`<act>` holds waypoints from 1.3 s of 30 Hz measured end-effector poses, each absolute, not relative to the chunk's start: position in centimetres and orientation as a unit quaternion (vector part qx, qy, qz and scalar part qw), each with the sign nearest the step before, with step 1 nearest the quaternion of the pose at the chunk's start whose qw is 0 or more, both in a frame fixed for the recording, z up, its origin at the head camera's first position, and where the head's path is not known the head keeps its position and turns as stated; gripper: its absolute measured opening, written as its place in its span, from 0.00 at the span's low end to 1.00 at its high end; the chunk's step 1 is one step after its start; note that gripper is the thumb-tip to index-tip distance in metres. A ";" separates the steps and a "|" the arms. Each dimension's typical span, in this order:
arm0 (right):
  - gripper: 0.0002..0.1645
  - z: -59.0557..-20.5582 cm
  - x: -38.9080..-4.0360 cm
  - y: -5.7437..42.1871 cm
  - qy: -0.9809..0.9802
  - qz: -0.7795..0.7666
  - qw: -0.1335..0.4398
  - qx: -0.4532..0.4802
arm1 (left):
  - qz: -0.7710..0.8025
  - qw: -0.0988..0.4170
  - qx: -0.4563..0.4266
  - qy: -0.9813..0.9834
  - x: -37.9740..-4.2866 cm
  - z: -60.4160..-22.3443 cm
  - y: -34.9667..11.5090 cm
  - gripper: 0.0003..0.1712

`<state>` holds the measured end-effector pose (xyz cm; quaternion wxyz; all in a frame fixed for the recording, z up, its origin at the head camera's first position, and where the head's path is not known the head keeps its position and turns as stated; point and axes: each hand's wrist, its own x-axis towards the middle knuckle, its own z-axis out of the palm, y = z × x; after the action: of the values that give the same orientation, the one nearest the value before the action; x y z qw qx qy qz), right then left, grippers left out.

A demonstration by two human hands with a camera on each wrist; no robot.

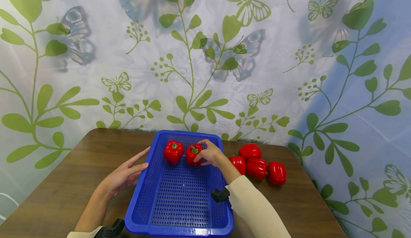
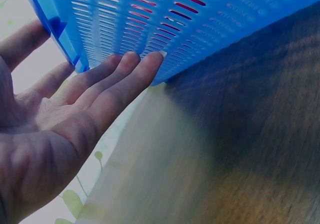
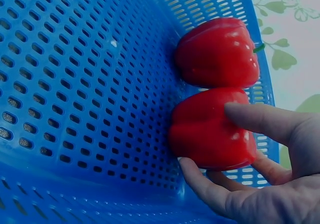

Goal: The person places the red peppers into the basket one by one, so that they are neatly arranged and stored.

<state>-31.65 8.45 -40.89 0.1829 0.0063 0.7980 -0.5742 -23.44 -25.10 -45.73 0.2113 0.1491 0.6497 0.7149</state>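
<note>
A: Where to find the held red pepper (image 1: 191,158)?

B: Inside the far end of the blue basket (image 1: 183,229), stem up, just beside a second red pepper (image 1: 173,153). Whether resting fully on the basket floor: impossible to tell.

A: And the hands?

B: Over the right rim, the right hand (image 1: 211,154), pinching the held red pepper between thumb and bent fingers. Opposite, the left hand (image 1: 124,176), fingers extended, tips against the basket's outer left side.

A: How best to set down?

B: Lower straight, base flat, probably with little effort at so shallow a height. Spread thumb and fingers only on feeling firm support; withdraw upward, clear of the neighbour, lest either tip. Press lightly at left against any sliding.

A: And beyond the basket?

B: On the wooden table (image 1: 72,181), at right, four more red peppers (image 1: 255,167), clustered near the rim.
</note>
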 end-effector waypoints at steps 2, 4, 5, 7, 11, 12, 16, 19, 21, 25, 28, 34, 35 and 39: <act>0.47 -40.7 -31.5 8.5 0.802 -0.570 0.179 0.003 | 0.716 0.211 0.148 0.649 -23.4 -45.8 -25.0 0.38; 0.47 -40.5 -31.4 8.5 0.804 -0.567 0.177 0.000 | 0.717 0.210 0.146 0.648 -23.3 -45.8 -25.0 0.38; 0.47 -40.3 -31.3 8.6 0.806 -0.565 0.176 -0.001 | 0.718 0.210 0.146 0.648 -23.3 -45.8 -24.9 0.38; 0.49 -39.9 -31.2 8.7 0.814 -0.554 0.172 -0.007 | 0.717 0.208 0.145 0.649 -23.1 -45.8 -24.8 0.38; 0.51 -39.1 -31.2 9.3 0.832 -0.528 0.170 -0.019 | 0.716 0.208 0.146 0.651 -23.1 -45.9 -24.7 0.38; 0.52 -38.8 -31.2 9.4 0.834 -0.524 0.172 -0.024 | 0.715 0.208 0.147 0.651 -23.1 -45.9 -24.7 0.38; 0.54 -37.6 -30.9 10.0 0.836 -0.517 0.179 -0.039 | 0.714 0.210 0.151 0.650 -23.0 -45.8 -24.7 0.38; 0.54 -36.6 -30.6 10.6 0.839 -0.513 0.175 -0.049 | 0.714 0.209 0.151 0.651 -23.1 -45.8 -24.7 0.38; 0.53 -36.0 -30.4 11.0 0.840 -0.511 0.170 -0.056 | 0.714 0.209 0.152 0.651 -23.1 -45.9 -24.8 0.38; 0.51 -34.8 -29.9 11.9 0.851 -0.498 0.153 -0.063 | 0.714 0.211 0.156 0.649 -23.1 -45.9 -24.8 0.38; 0.50 -34.1 -29.7 12.8 0.858 -0.489 0.141 -0.065 | 0.714 0.212 0.159 0.648 -23.2 -45.9 -24.8 0.38; 0.48 -33.2 -29.0 15.3 0.877 -0.461 0.115 -0.064 | 0.713 0.212 0.163 0.648 -23.2 -45.9 -24.8 0.38; 0.48 -33.1 -28.9 15.7 0.881 -0.455 0.110 -0.062 | 0.713 0.213 0.164 0.647 -23.2 -45.9 -24.8 0.38; 0.48 -33.1 -28.5 17.1 0.898 -0.426 0.094 -0.060 | 0.717 0.215 0.165 0.642 -23.3 -45.9 -24.9 0.38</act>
<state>-28.54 17.09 -33.10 0.0936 -0.0596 0.8978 -0.4262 -23.30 -24.92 -45.88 0.2154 0.1654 0.6418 0.7172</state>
